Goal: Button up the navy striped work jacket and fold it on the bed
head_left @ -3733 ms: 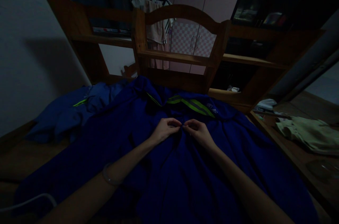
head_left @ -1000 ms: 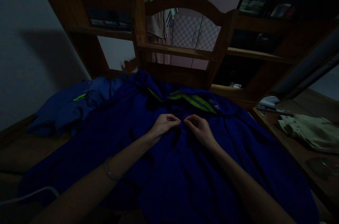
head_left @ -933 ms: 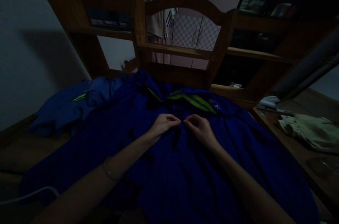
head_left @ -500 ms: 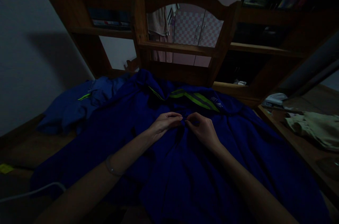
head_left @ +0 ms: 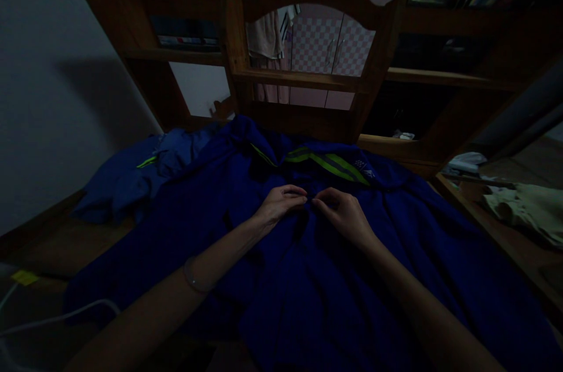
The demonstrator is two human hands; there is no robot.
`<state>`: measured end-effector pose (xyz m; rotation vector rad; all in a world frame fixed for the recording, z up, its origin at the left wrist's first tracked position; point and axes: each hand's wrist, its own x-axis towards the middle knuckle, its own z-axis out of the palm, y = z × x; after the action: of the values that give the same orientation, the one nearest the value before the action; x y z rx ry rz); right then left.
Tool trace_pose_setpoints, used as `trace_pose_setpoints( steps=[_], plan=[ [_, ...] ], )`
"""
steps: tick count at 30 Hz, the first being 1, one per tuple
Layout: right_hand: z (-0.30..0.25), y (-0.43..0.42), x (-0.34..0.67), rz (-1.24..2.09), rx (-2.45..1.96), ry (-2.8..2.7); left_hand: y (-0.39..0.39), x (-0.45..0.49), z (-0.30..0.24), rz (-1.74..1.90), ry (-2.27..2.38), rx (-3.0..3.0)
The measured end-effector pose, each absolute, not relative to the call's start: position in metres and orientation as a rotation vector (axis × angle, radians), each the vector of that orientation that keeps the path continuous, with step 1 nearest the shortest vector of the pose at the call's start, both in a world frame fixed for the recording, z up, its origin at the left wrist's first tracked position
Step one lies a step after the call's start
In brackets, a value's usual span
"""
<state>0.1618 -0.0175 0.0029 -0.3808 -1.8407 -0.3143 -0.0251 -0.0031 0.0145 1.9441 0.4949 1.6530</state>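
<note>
A dark blue jacket (head_left: 334,296) lies spread out in front of me, with a yellow-green and grey stripe (head_left: 334,165) and a small pale print near its far end. My left hand (head_left: 280,204) is closed in a pinch on the cloth along the jacket's middle. Just to its right, my right hand (head_left: 343,213) pinches the same area, thumb against forefinger. The fingertips almost meet. Whatever small part sits between them is too dark to make out. A thin bracelet (head_left: 192,277) circles my left wrist.
A wooden headboard with shelves (head_left: 303,80) stands behind the jacket. More blue clothing (head_left: 118,181) is heaped at the left by the wall. A white cable (head_left: 65,314) runs at lower left. Pale folded cloth (head_left: 523,208) lies at the right.
The view has shifted slightly, so everything sits a little further right. Both hands keep their pinch at the same place on the jacket.
</note>
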Motion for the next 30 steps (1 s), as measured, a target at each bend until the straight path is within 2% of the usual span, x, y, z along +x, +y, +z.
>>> trace_pose_setpoints(
  steps=[7,14,26,30],
  plan=[
    [0.008,-0.009,0.166,-0.205,-0.382,-1.865,-0.019,-0.019,0.012,1.966,0.36,2.385],
    [0.008,-0.019,0.168,-0.378,-0.315,-1.834,-0.021,-0.017,0.014,1.967,0.36,2.414],
    [0.012,-0.003,0.162,0.18,-0.197,-1.793,-0.021,-0.018,0.017,1.925,0.29,2.336],
    [0.013,-0.001,0.161,0.254,-0.206,-1.812,-0.021,-0.016,0.016,1.915,0.274,2.327]
  ],
)
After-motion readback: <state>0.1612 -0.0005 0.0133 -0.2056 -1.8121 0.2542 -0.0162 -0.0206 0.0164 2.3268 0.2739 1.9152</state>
